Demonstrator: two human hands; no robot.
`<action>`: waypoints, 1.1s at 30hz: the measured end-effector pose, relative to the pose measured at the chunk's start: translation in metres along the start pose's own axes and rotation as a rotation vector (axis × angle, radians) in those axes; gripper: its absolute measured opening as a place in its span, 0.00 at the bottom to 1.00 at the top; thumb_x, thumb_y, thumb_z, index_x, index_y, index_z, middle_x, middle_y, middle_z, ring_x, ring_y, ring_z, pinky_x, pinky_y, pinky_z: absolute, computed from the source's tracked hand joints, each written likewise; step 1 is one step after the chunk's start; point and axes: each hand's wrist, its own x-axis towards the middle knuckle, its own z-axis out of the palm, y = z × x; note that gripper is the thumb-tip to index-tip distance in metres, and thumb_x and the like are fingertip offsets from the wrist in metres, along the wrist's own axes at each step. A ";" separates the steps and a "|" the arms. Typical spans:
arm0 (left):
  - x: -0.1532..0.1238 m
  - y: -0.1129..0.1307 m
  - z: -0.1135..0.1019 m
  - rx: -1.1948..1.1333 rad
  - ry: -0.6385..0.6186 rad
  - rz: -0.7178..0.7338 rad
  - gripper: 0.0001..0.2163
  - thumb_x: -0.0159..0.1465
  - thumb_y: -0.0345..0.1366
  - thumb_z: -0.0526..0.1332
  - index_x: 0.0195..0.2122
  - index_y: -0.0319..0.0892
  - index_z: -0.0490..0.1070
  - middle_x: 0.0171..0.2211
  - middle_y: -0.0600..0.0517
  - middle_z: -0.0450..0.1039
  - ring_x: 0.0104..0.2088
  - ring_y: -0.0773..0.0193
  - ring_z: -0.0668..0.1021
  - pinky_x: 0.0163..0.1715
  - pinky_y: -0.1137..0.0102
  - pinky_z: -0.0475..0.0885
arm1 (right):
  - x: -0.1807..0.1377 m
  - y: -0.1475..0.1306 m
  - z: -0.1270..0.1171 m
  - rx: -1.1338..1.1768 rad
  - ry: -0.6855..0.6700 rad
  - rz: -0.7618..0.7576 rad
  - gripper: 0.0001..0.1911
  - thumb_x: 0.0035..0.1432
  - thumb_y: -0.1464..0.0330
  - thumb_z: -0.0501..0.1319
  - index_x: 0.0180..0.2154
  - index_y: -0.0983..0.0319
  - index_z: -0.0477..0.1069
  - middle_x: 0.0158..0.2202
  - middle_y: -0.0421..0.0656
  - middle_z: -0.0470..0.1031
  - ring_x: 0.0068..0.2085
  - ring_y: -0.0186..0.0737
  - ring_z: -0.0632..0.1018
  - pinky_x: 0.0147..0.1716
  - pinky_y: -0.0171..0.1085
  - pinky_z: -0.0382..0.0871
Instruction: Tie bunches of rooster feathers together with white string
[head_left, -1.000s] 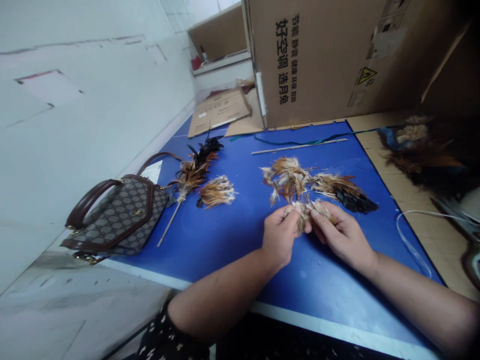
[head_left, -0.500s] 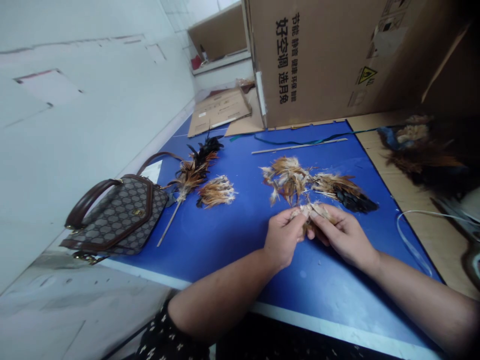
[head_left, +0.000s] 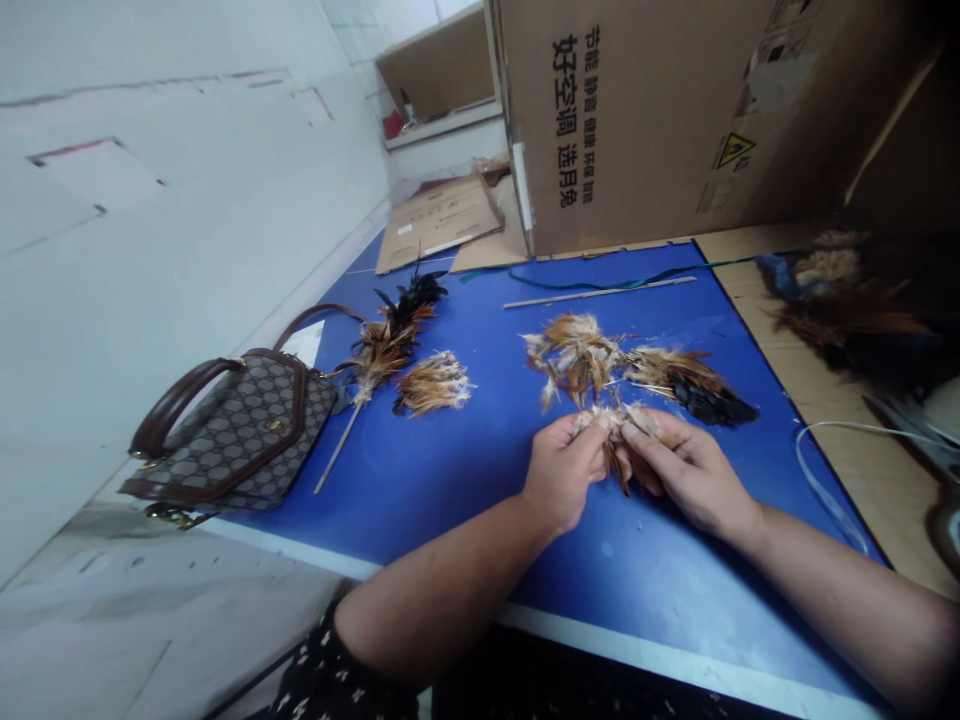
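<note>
My left hand (head_left: 562, 472) and my right hand (head_left: 686, 470) meet over the blue table (head_left: 465, 470), both pinched on one small bunch of brown and cream feathers (head_left: 616, 440). The bunch's dark tips hang down between my fingers. Just beyond my hands lies a loose pile of brown feathers (head_left: 574, 355) and a brown-and-black bunch (head_left: 686, 380). Farther left lie a small bound tuft (head_left: 435, 385) and a feather duster on a thin stick (head_left: 379, 350).
A patterned brown handbag (head_left: 240, 430) sits at the table's left edge. A big cardboard box (head_left: 675, 110) stands behind, with flat cardboard (head_left: 439, 220) beside it. A thin stick (head_left: 600, 292) lies near the box. More feathers (head_left: 840, 290) and a white cord (head_left: 825, 470) are on the right.
My fingers have worked the bunch: its dark tips now hang lower between my hands. Both hands stay in almost the same spot.
</note>
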 end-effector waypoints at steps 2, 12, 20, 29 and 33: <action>0.000 -0.002 -0.001 0.018 -0.014 0.002 0.25 0.61 0.54 0.74 0.26 0.42 0.63 0.16 0.64 0.52 0.18 0.76 0.54 0.20 0.73 0.50 | 0.000 0.000 0.000 -0.036 -0.001 -0.004 0.22 0.74 0.51 0.60 0.33 0.60 0.72 0.24 0.38 0.72 0.22 0.31 0.65 0.23 0.35 0.58; 0.001 -0.008 -0.004 0.028 -0.001 0.026 0.22 0.63 0.52 0.73 0.29 0.40 0.67 0.17 0.62 0.56 0.18 0.75 0.56 0.20 0.73 0.50 | 0.003 -0.005 0.004 -0.142 0.019 -0.036 0.26 0.73 0.50 0.61 0.29 0.61 0.73 0.26 0.39 0.74 0.23 0.31 0.65 0.23 0.35 0.57; 0.004 -0.001 -0.003 -0.069 0.104 0.041 0.20 0.61 0.50 0.75 0.37 0.38 0.74 0.18 0.65 0.50 0.18 0.76 0.52 0.19 0.75 0.49 | -0.001 -0.002 0.001 -0.093 0.035 0.030 0.25 0.71 0.47 0.62 0.31 0.61 0.73 0.25 0.40 0.74 0.22 0.30 0.63 0.22 0.35 0.55; 0.009 0.015 -0.005 -0.112 0.284 0.077 0.24 0.56 0.52 0.78 0.40 0.38 0.76 0.20 0.65 0.51 0.18 0.77 0.54 0.19 0.77 0.49 | 0.000 -0.001 0.001 -0.065 0.169 0.013 0.21 0.70 0.48 0.63 0.40 0.59 0.74 0.25 0.38 0.77 0.21 0.31 0.65 0.20 0.34 0.55; 0.012 0.017 -0.010 -0.094 0.311 0.115 0.24 0.56 0.52 0.78 0.40 0.38 0.76 0.20 0.65 0.50 0.18 0.77 0.54 0.19 0.77 0.49 | -0.001 -0.004 0.002 -0.103 0.257 -0.056 0.22 0.72 0.49 0.62 0.34 0.59 0.72 0.24 0.39 0.74 0.20 0.31 0.64 0.20 0.35 0.55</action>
